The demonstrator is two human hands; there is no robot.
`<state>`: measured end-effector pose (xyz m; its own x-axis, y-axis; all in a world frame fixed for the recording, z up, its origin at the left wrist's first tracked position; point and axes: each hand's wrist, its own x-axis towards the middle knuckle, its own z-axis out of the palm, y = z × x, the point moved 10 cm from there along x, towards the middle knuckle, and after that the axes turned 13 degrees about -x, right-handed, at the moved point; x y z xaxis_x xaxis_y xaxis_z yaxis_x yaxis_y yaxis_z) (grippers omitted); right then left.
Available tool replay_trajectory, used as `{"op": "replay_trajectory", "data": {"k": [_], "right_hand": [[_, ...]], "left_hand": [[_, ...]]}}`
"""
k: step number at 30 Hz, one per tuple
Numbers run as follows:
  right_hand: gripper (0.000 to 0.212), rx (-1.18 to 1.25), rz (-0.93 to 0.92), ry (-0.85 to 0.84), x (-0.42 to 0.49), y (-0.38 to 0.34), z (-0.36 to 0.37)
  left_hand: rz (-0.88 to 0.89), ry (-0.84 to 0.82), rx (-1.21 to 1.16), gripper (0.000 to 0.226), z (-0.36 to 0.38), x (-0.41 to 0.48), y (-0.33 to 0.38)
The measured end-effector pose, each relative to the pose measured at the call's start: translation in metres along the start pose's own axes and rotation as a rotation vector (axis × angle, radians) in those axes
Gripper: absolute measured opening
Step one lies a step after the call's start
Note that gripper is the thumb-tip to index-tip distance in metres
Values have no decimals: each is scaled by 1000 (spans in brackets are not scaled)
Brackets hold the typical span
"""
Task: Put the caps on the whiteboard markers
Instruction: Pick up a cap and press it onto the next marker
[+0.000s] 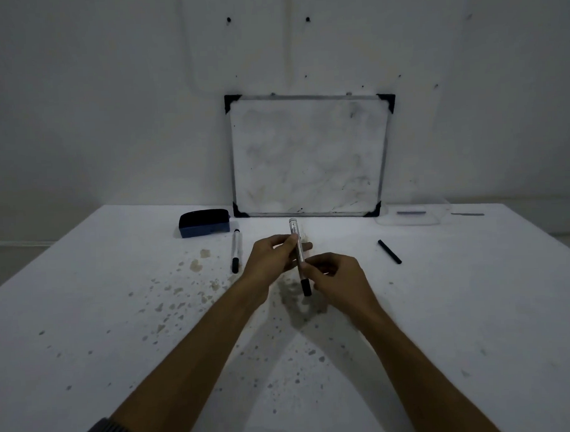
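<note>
A white whiteboard marker (294, 231) stands nearly upright above the middle of the table, its black cap (306, 287) at the lower end. My left hand (272, 257) grips the marker's barrel from the left. My right hand (337, 279) pinches the marker just above the cap from the right. A second white marker (236, 250) with a black cap on its near end lies on the table to the left of my hands. A loose black cap (389, 251) lies on the table to the right.
A small whiteboard (307, 156) leans against the wall at the table's back edge. A dark blue eraser (204, 223) sits to its left. A clear plastic container (411, 214) rests at the back right. The white table (118, 321) bears brownish stains.
</note>
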<state>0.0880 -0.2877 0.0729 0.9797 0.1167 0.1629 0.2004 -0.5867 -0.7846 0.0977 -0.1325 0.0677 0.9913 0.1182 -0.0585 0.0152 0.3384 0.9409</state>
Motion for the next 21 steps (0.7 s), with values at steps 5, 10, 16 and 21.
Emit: {"op": "replay_trajectory", "data": {"k": [5, 10, 16, 21], "right_hand": [[31, -93, 92, 21, 4, 19, -10], [35, -243, 236, 178, 28, 39, -36], [28, -530, 214, 287, 77, 42, -52], [26, -574, 233, 297, 96, 53, -41]], "left_hand": [[-7, -162, 69, 33, 24, 9, -10], [244, -142, 651, 33, 7, 12, -18], [454, -264, 1262, 55, 13, 13, -42], [432, -242, 1334, 56, 11, 17, -48]]}}
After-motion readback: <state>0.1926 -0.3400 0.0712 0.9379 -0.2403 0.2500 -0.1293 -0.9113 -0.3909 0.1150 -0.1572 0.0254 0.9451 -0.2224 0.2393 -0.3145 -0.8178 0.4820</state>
